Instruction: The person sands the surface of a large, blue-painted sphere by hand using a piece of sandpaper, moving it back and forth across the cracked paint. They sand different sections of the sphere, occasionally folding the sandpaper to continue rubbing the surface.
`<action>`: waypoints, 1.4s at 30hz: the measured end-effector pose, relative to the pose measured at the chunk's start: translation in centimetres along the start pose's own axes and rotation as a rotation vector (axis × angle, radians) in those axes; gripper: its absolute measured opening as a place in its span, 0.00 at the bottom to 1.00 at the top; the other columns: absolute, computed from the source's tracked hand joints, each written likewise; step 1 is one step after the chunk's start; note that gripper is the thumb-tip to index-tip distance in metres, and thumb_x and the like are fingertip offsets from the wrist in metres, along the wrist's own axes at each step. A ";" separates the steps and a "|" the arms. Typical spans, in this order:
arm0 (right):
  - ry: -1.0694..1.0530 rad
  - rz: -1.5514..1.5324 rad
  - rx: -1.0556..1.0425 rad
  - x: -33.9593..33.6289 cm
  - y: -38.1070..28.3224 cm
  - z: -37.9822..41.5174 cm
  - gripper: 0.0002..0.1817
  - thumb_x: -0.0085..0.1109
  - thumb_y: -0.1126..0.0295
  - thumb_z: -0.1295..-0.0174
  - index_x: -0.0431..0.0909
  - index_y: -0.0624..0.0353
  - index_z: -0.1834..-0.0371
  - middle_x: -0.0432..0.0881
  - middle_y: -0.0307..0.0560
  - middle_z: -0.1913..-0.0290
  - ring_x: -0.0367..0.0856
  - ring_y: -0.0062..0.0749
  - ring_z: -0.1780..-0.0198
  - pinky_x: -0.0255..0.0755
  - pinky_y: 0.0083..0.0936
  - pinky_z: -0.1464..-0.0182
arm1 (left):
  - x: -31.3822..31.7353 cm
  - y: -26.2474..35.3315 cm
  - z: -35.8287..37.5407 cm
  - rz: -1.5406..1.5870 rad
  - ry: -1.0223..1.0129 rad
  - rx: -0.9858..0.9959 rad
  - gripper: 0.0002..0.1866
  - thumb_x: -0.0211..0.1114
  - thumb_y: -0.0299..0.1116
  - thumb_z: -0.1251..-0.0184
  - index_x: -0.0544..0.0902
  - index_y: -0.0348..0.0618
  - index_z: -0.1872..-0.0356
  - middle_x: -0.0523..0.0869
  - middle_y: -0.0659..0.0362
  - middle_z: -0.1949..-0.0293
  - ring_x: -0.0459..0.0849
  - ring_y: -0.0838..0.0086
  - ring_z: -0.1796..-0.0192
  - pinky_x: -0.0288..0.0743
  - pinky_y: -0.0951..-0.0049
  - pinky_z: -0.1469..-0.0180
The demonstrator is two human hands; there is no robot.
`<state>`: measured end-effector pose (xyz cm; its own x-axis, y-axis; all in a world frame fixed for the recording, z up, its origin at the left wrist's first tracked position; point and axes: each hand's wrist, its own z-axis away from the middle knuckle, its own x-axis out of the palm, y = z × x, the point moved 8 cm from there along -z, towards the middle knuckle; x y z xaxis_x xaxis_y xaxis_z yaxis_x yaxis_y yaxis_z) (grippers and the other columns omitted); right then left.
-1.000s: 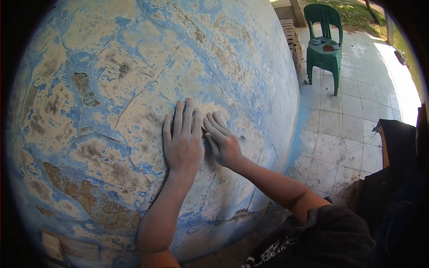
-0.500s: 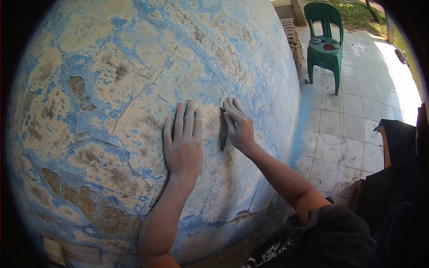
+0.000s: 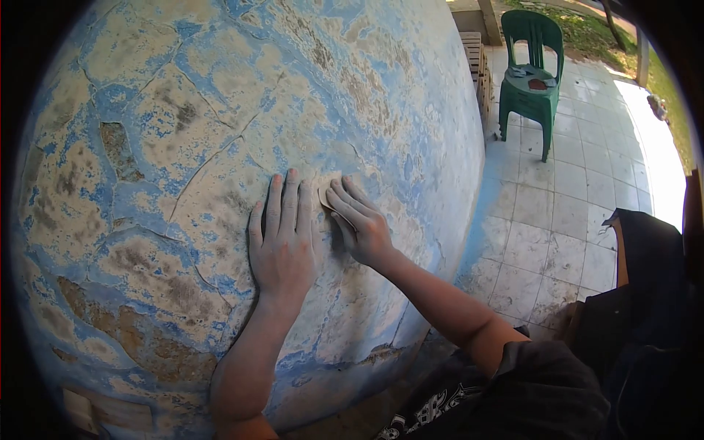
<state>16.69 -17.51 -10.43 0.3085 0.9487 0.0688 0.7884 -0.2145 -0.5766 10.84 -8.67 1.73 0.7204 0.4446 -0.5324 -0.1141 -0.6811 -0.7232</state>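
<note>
A weathered wall (image 3: pixel 213 110) with flaking blue and whitish paint fills most of the head view. My left hand (image 3: pixel 282 246) lies flat against it, fingers stretched upward, with nothing held. Just to its right, my right hand (image 3: pixel 363 227) presses a thin pale sheet of sandpaper (image 3: pixel 323 196) to the wall under its fingers. Only the sandpaper's left edge shows; the hand covers the rest. Greyish-white dust coats both hands and forearms.
A green plastic chair (image 3: pixel 532 88) stands on the tiled floor (image 3: pixel 539 235) at upper right, small items on its seat. Slatted wooden crates (image 3: pixel 475 62) sit past the wall's edge. Dark cloth-like material (image 3: pixel 649 253) is at right. A pale box (image 3: pixel 79 411) shows low on the left.
My right hand has slid left with the sandpaper, closer to my left hand. My left hand stays flat on the wall. The view has shifted slightly.
</note>
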 end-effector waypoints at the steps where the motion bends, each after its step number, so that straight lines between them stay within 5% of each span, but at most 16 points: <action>1: 0.001 -0.004 -0.004 0.1 0.7 -0.4 0.25 0.68 0.75 0.24 0.84 0.60 0.25 0.82 0.58 0.22 0.70 0.65 0.16 0.72 0.47 0.19 | -0.1 0.0 -0.1 -0.005 0.001 -0.002 0.32 0.66 0.43 0.20 0.77 0.52 0.17 0.69 0.62 0.11 0.62 0.67 0.09 0.55 0.54 0.12; 4: 0.189 0.074 0.241 -1.3 2.6 -0.6 0.25 0.69 0.75 0.26 0.85 0.60 0.26 0.83 0.57 0.23 0.72 0.65 0.16 0.73 0.47 0.19 | 0.0 0.2 -0.1 -0.009 -0.021 -0.016 0.33 0.66 0.43 0.21 0.76 0.52 0.16 0.69 0.62 0.11 0.62 0.67 0.09 0.55 0.53 0.12; 7: -0.035 -0.029 -0.045 0.3 -2.2 0.1 0.23 0.69 0.75 0.27 0.87 0.61 0.29 0.84 0.58 0.24 0.74 0.65 0.17 0.76 0.47 0.22 | -0.2 0.1 -0.1 0.033 -0.037 -0.030 0.35 0.67 0.43 0.22 0.75 0.52 0.16 0.69 0.61 0.11 0.62 0.65 0.09 0.54 0.51 0.12; 12: 0.146 0.043 0.197 -1.0 2.7 -0.5 0.23 0.69 0.75 0.27 0.86 0.62 0.29 0.85 0.58 0.25 0.73 0.67 0.17 0.76 0.50 0.22 | -1.8 -1.4 -0.1 0.002 -0.071 -0.097 0.40 0.73 0.46 0.28 0.75 0.52 0.15 0.69 0.59 0.11 0.61 0.62 0.09 0.51 0.46 0.12; 18: -0.035 0.068 -0.048 0.2 -0.2 0.0 0.24 0.70 0.76 0.29 0.88 0.59 0.29 0.87 0.55 0.26 0.75 0.67 0.18 0.72 0.52 0.19 | -1.2 -1.1 -0.2 0.003 -0.093 -0.070 0.43 0.77 0.48 0.32 0.75 0.55 0.15 0.68 0.61 0.11 0.60 0.62 0.08 0.51 0.45 0.12; 24: 0.138 -0.006 0.183 -0.3 0.3 -0.2 0.24 0.69 0.79 0.31 0.88 0.61 0.30 0.86 0.59 0.26 0.76 0.69 0.19 0.72 0.53 0.18 | -0.7 -1.2 -1.2 0.042 -0.171 -0.068 0.46 0.80 0.49 0.36 0.75 0.58 0.15 0.68 0.63 0.11 0.61 0.61 0.08 0.48 0.43 0.10; 27: -0.117 -0.070 -0.092 1.3 -1.4 0.5 0.23 0.70 0.77 0.29 0.88 0.64 0.31 0.86 0.62 0.27 0.75 0.70 0.19 0.75 0.53 0.21 | -0.8 -1.3 -1.3 0.058 -0.159 -0.057 0.46 0.80 0.49 0.35 0.75 0.57 0.15 0.68 0.63 0.11 0.61 0.61 0.08 0.48 0.43 0.09; 31: 0.156 0.015 0.076 -0.5 2.0 -2.0 0.23 0.72 0.79 0.31 0.90 0.59 0.32 0.88 0.56 0.28 0.77 0.66 0.20 0.76 0.50 0.21 | -1.6 -1.8 -1.5 0.034 -0.180 -0.067 0.49 0.83 0.53 0.38 0.74 0.57 0.14 0.69 0.62 0.11 0.60 0.60 0.08 0.50 0.44 0.10; 35: -0.092 -0.081 -0.115 1.0 -1.7 -0.5 0.25 0.71 0.79 0.31 0.87 0.62 0.29 0.87 0.59 0.27 0.76 0.67 0.19 0.77 0.51 0.22 | -2.0 -2.5 -1.6 0.043 -0.163 -0.088 0.55 0.87 0.55 0.45 0.74 0.56 0.14 0.68 0.62 0.10 0.59 0.59 0.08 0.50 0.43 0.09; 40: 0.066 0.039 -0.040 -0.6 0.6 -2.6 0.26 0.72 0.79 0.31 0.86 0.61 0.28 0.85 0.57 0.25 0.74 0.66 0.18 0.76 0.51 0.21 | -2.6 -3.2 -1.6 0.073 -0.184 -0.105 0.57 0.87 0.54 0.47 0.72 0.57 0.13 0.66 0.63 0.10 0.58 0.60 0.07 0.50 0.42 0.09; 42: -0.042 -0.065 -0.024 0.4 -2.2 -1.8 0.25 0.70 0.83 0.32 0.86 0.67 0.30 0.85 0.66 0.27 0.74 0.72 0.19 0.75 0.52 0.21 | -2.5 -3.6 -1.5 0.058 -0.181 -0.123 0.58 0.88 0.54 0.47 0.71 0.57 0.13 0.66 0.63 0.10 0.58 0.60 0.07 0.50 0.42 0.09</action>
<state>16.05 -17.07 -7.73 0.2345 0.9695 0.0712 0.8185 -0.1574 -0.5526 10.41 -8.22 6.30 0.5796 0.4921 -0.6495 -0.0594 -0.7695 -0.6359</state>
